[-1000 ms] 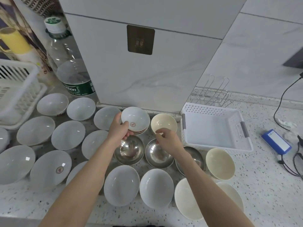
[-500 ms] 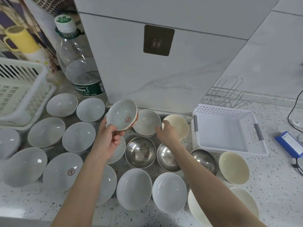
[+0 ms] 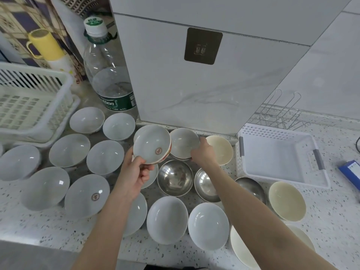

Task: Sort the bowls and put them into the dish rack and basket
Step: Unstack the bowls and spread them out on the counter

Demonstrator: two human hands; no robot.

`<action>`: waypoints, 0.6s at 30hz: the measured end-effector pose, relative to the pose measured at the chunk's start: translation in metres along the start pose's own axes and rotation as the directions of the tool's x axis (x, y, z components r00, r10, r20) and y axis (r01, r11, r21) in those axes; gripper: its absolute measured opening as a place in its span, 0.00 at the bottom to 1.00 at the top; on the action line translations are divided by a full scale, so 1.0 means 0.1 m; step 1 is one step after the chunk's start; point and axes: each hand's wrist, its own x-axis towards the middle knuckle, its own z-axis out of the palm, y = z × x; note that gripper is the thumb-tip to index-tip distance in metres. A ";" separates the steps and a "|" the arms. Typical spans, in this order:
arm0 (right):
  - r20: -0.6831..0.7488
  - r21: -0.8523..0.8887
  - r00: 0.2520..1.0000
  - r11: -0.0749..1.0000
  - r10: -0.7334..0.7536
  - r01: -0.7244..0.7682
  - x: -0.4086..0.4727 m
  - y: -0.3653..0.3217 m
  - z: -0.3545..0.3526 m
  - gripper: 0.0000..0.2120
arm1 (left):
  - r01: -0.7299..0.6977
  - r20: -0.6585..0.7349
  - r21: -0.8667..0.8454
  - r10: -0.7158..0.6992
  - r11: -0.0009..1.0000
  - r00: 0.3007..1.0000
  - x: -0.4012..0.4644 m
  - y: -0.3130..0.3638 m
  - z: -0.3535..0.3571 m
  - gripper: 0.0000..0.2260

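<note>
White slotted plastic forms the dish rack at the worktop's left edge; no bowl is visible in it. A yellow mug and a large clear water bottle stand behind it, toward the back-left corner.

White porcelain bowls lie in close rows across the left and front of the worktop, several rim to rim; one near the front carries a red emblem.

The left hand grasps a small white bowl with a red emblem and red outer band, thumb and fingers pinching its near rim, the bowl lifted and tilted toward the camera above the others.

The right hand rests on a second small white bowl near the back edge, fingers over its right rim; whether they have closed into a firm hold cannot be told. This bowl appears to sit on another beneath it.

Three stainless steel bowls sit mid-worktop, partly under the right forearm. Cream bowls lie at the back beside the right hand and toward the front right.

The white perforated basket stands at the right, with no bowl visible in it, a wire rack behind it and a blue object beyond.

Assessment: sorting has barely begun. Risks:
- the rim pinch on the tilted bowl may slip, dropping it onto the porcelain below;
- lifting the second bowl may drag the one under it;
- the right forearm may knock the steel bowls.
</note>
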 end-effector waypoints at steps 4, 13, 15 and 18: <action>0.029 0.138 1.000 0.990 0.010 -0.014 0.03 -0.01 -0.03 0.24 | 0.007 -0.008 0.010 -0.007 1.000 1.000 -0.09 -0.04 -0.02 0.19; -0.045 0.389 0.999 0.921 0.005 0.013 -0.08 0.13 0.00 0.22 | 0.024 0.009 -0.006 -0.024 1.000 1.000 -0.35 -0.04 -0.05 0.22; -0.053 0.448 0.998 0.894 0.015 0.011 -0.14 0.16 -0.03 0.22 | 0.023 0.016 -0.007 -0.023 1.000 1.000 -0.40 -0.03 -0.05 0.22; -0.061 0.552 0.998 0.833 0.014 0.022 -0.30 0.20 -0.11 0.18 | 0.012 0.012 -0.012 -0.012 1.000 1.000 -0.47 -0.05 -0.04 0.22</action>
